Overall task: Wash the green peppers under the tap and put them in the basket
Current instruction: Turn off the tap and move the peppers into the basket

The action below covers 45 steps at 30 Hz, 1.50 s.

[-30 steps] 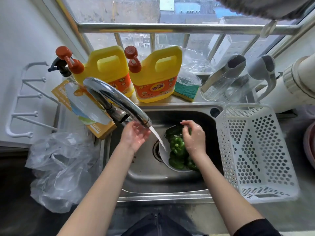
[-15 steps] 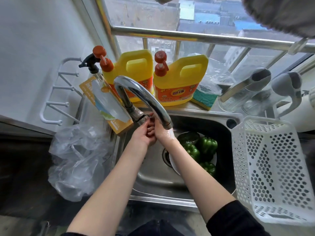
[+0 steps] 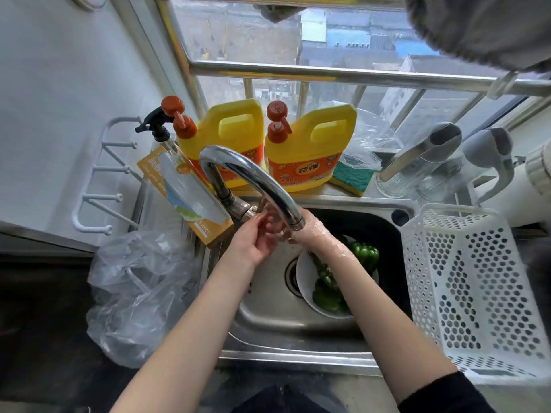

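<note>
Two hands meet under the tap (image 3: 253, 177) spout. Clear plastic bag (image 3: 140, 293) on the surface far left. Left hand (image 3: 256, 238) relaxed, empty, fingers against the wet right hand (image 3: 307, 231), whose fingers hide behind the spout: cannot tell its state. Green peppers (image 3: 362, 254) in white bowl (image 3: 304, 287) inside the sink (image 3: 268, 314). White basket (image 3: 477, 293) just right of the sink.

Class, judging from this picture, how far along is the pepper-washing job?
Done: nothing; the basket holds no peppers. In hand: both hands, left hand and right hand, meet under the tap. Left: the green peppers sit in the white bowl, unwashed.
</note>
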### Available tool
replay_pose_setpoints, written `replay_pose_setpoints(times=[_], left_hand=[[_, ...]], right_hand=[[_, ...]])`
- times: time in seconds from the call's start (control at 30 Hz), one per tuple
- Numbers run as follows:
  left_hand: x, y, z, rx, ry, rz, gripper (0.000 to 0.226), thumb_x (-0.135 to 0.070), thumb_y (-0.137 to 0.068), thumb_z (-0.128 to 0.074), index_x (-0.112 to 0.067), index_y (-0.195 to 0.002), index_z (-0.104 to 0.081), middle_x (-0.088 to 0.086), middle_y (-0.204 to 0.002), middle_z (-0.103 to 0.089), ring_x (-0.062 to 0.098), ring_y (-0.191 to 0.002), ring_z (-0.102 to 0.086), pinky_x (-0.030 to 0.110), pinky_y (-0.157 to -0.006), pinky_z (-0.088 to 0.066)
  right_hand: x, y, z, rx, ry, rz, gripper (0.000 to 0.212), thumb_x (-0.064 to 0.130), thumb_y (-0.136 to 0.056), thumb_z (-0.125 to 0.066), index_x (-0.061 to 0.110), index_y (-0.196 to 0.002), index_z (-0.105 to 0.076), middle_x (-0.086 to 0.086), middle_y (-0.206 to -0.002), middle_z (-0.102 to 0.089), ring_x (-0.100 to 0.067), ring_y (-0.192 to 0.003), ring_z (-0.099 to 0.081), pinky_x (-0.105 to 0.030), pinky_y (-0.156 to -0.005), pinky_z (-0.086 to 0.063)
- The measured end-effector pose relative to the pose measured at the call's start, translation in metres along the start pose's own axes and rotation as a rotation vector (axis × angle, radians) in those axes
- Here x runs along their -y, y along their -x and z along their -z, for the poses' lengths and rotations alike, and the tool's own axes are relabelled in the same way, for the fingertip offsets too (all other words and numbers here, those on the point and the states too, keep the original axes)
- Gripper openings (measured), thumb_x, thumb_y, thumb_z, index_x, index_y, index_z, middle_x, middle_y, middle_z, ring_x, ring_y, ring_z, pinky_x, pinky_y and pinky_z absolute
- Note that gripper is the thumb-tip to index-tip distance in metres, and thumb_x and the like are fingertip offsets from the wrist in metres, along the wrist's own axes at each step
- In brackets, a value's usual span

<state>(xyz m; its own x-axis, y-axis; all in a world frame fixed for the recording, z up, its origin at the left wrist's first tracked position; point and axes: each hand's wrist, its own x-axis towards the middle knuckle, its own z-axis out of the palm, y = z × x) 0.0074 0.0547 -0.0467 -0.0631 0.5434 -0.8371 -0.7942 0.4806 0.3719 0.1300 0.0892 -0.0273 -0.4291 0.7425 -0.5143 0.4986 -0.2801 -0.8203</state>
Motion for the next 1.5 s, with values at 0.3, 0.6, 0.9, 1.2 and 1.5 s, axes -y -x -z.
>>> replay_pose_setpoints(times=[0.3,0.6,0.9,1.2,1.5], left_hand=[[0.089,0.005,0.035,0.055,-1.689,-0.383,0.027,0.001,-0.083,-0.053,-0.009,-0.107,-0.055,0.016,-0.111,-0.06,0.03,-0.103,-0.056,0.034,-0.085,-0.044],[0.098,0.0,0.033,0.373,-1.981,-0.285,0.078,0.001,-0.08,-0.06,-0.023,-0.147,-0.029,0.008,-0.159,-0.012,0.039,-0.146,-0.009,0.042,-0.115,-0.019],[0.098,0.002,0.036,0.368,-2.018,-0.227,0.083,-0.01,-0.085,-0.062,-0.032,-0.152,-0.019,0.008,-0.162,-0.001,0.031,-0.149,0.002,0.05,-0.12,-0.006],[0.093,0.003,0.047,0.285,-1.858,-0.246,0.067,-0.014,-0.086,-0.062,-0.024,-0.147,-0.036,0.008,-0.156,-0.028,0.02,-0.145,-0.023,0.029,-0.116,-0.019],[0.104,-0.011,0.031,0.119,-1.486,-0.199,0.048,-0.006,-0.089,-0.058,-0.012,-0.136,-0.05,0.009,-0.139,-0.051,0.021,-0.127,-0.048,0.017,-0.09,-0.035]], right_hand=[[-0.117,0.067,-0.028,0.006,0.686,-0.137,0.029,0.0,-0.084,-0.049,0.01,-0.111,-0.055,-0.013,-0.109,-0.059,-0.03,-0.104,-0.055,-0.036,-0.085,-0.046],[-0.132,0.078,-0.012,0.251,0.527,-0.369,0.096,0.011,-0.084,-0.066,0.043,-0.149,-0.004,-0.008,-0.161,0.003,-0.042,-0.145,0.009,-0.055,-0.118,-0.01],[-0.125,0.061,0.019,-0.28,0.841,-0.309,0.058,0.029,-0.089,-0.06,0.022,-0.139,-0.03,-0.011,-0.125,-0.053,-0.032,-0.11,-0.057,-0.038,-0.08,-0.048],[-0.125,0.015,-0.007,0.029,1.563,-0.178,0.079,0.066,-0.083,-0.045,0.016,-0.142,-0.034,-0.014,-0.145,-0.041,-0.037,-0.142,-0.022,-0.071,-0.104,0.018],[-0.136,0.059,0.007,-0.352,0.822,0.039,0.077,0.062,-0.068,-0.064,0.013,-0.125,-0.048,-0.008,-0.117,-0.06,-0.03,-0.112,-0.052,-0.039,-0.107,-0.034]])
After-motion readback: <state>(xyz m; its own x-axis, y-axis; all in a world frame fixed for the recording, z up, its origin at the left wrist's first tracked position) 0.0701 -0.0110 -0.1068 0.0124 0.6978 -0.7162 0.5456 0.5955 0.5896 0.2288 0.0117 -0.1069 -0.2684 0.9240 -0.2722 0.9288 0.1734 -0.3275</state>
